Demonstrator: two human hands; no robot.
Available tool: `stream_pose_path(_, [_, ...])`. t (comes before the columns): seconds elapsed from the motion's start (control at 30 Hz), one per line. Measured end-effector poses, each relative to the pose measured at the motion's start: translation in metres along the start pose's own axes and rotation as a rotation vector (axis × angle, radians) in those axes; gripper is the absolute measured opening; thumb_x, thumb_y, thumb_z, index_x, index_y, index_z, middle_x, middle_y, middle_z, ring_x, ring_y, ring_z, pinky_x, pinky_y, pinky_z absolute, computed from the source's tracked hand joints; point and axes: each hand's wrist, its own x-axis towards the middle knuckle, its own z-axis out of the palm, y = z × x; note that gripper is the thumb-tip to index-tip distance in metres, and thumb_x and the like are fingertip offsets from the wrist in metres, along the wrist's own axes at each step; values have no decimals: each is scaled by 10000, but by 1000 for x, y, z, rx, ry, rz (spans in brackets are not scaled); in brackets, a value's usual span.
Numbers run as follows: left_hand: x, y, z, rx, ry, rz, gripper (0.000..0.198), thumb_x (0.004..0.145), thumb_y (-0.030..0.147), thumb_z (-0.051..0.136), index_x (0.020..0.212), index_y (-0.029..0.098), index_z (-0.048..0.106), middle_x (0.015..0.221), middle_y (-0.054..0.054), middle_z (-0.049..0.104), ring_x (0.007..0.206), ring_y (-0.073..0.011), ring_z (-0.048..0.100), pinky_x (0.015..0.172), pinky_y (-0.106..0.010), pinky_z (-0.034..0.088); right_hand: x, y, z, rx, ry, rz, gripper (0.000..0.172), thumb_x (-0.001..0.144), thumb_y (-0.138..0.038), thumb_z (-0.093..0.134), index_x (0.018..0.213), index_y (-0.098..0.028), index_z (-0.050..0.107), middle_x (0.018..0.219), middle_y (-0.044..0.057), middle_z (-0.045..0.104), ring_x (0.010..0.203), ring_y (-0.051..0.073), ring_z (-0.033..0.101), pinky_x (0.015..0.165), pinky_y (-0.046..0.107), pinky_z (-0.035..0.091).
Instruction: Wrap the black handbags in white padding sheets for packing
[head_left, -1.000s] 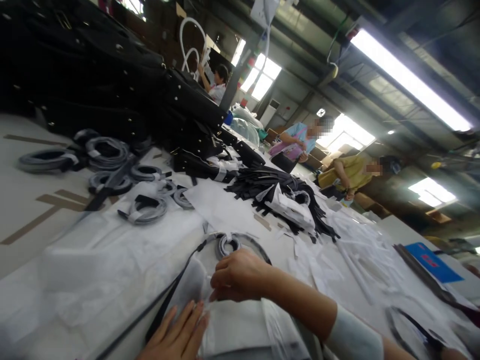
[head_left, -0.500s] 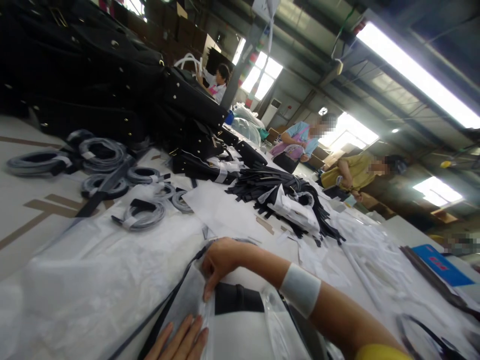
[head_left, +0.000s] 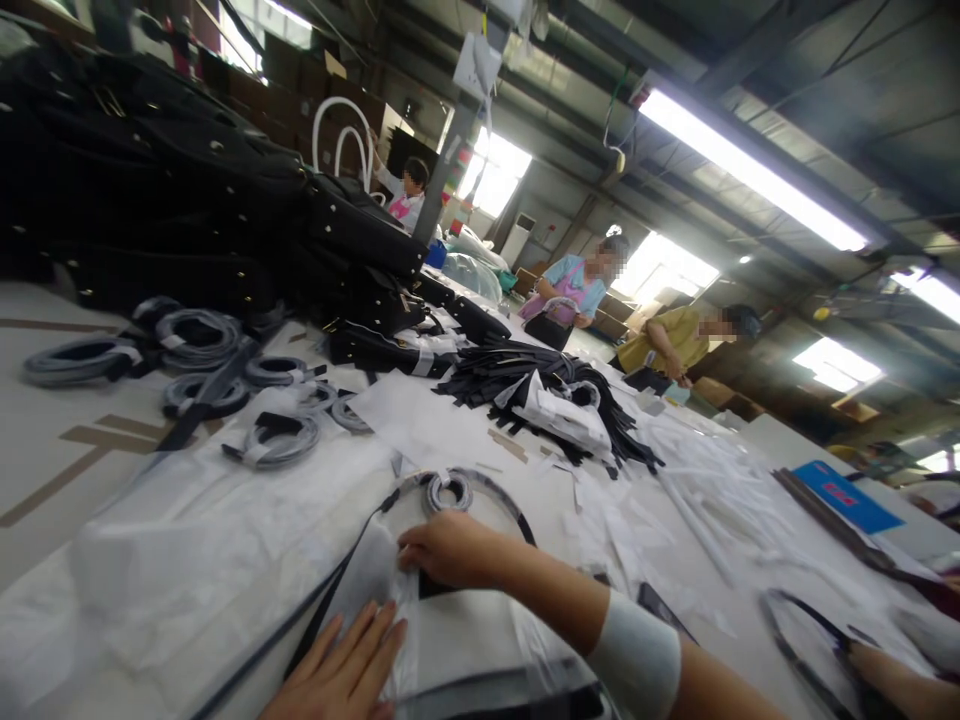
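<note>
Before me lies a bag (head_left: 465, 630) wrapped in translucent white sheeting, only parts of its black and pale surface showing. My left hand (head_left: 341, 665) rests flat on the sheeting, fingers stretched out. With bent fingers my right hand (head_left: 442, 550) pinches the upper edge of the white wrapping sheet (head_left: 375, 570), and its forearm, with a pale band round it, crosses over the bag. A dark handle (head_left: 510, 497) arches behind that hand, and a small wrapped coil (head_left: 448, 492) lies within the arch. My right fingertips are partly hidden.
Wrapped strap coils (head_left: 281, 440) lie at the left, below a heap of black bags (head_left: 187, 190). Black strips (head_left: 517, 370) are piled beyond. A co-worker's hand (head_left: 892, 675) touches a black loop (head_left: 795, 620) at the right. Several people work farther back.
My right hand has moved slightly down along the sheet, and the handle and coil behind it now show. The view has shifted; a co-worker's hand has appeared at the right.
</note>
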Motion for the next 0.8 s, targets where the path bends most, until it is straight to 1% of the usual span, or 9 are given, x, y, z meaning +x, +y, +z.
stream_pose_path(0.07, [4, 2, -7, 20, -3, -12, 465, 971, 428, 487, 1373, 204, 551, 1317, -30, 653, 1143, -194, 658, 872, -267, 569, -12, -6, 10, 32, 61, 9, 262, 987, -308, 518, 1116, -163, 694, 989, 92, 759, 882, 217, 705, 742, 272, 499])
stream_pose_path(0.17, [8, 1, -19, -2, 29, -36, 497, 983, 409, 475, 1421, 175, 488, 1369, -51, 613, 1181, -196, 637, 911, -274, 563, -38, -14, 14, 84, 223, 76, 347, 1021, -248, 448, 1335, -152, 560, 1201, 123, 702, 1099, 216, 657, 920, 303, 494])
stream_pose_path(0.3, [8, -1, -37, -69, 66, -75, 554, 984, 395, 489, 1491, 200, 380, 1466, -56, 518, 1300, -206, 541, 1025, -302, 504, -105, -30, 22, 109, 529, 43, 406, 1004, -341, 510, 1385, -200, 518, 1383, 92, 602, 1321, 201, 513, 1155, 384, 363])
stream_pose_path(0.37, [4, 0, -44, -60, 54, -29, 584, 970, 429, 513, 1490, 197, 385, 1485, -59, 494, 1334, -218, 504, 1077, -316, 459, -143, -37, 43, 30, 592, 76, 560, 944, -434, 599, 1442, -214, 468, 1458, 101, 534, 1395, 261, 434, 1199, 495, 302])
stream_pose_path(0.47, [-4, 1, -45, -35, 17, 87, 577, 967, 445, 521, 1481, 210, 403, 1461, -28, 522, 1325, -202, 512, 1111, -287, 412, -181, -43, 93, -100, 593, 219, 810, 876, -491, 670, 1540, -197, 312, 1549, 129, 399, 1442, 341, 348, 1163, 573, 347])
stream_pose_path(0.53, [-10, -2, -39, -24, 6, 116, 507, 1005, 394, 461, 1487, 257, 389, 1436, 12, 549, 1311, -170, 523, 1148, -285, 359, -188, -45, 124, -139, 620, 285, 878, 861, -448, 700, 1564, -187, 243, 1568, 136, 355, 1442, 355, 343, 1143, 569, 383])
stream_pose_path(0.6, [-13, -8, -36, -5, 20, 124, 457, 1031, 351, 396, 1484, 290, 389, 1417, 37, 566, 1296, -152, 535, 1209, -311, 246, -186, -49, 143, -132, 661, 338, 889, 859, -390, 709, 1570, -179, 218, 1579, 133, 326, 1446, 349, 336, 1155, 549, 378])
stream_pose_path(0.7, [-7, -15, -43, 35, 36, 158, 456, 1020, 370, 412, 1465, 271, 426, 1417, 29, 567, 1280, -166, 553, 1246, -339, 67, -187, -53, 141, -63, 684, 353, 842, 867, -386, 700, 1561, -199, 259, 1577, 108, 341, 1446, 326, 343, 1178, 523, 356])
stream_pose_path(0.8, [13, -7, -58, 53, 34, 132, 579, 972, 490, 490, 1477, 218, 410, 1458, -23, 525, 1315, -197, 521, 1244, -347, 83, -203, -51, 127, 22, 704, 372, 819, 859, -404, 713, 1545, -221, 305, 1558, 93, 388, 1438, 308, 365, 1186, 521, 341])
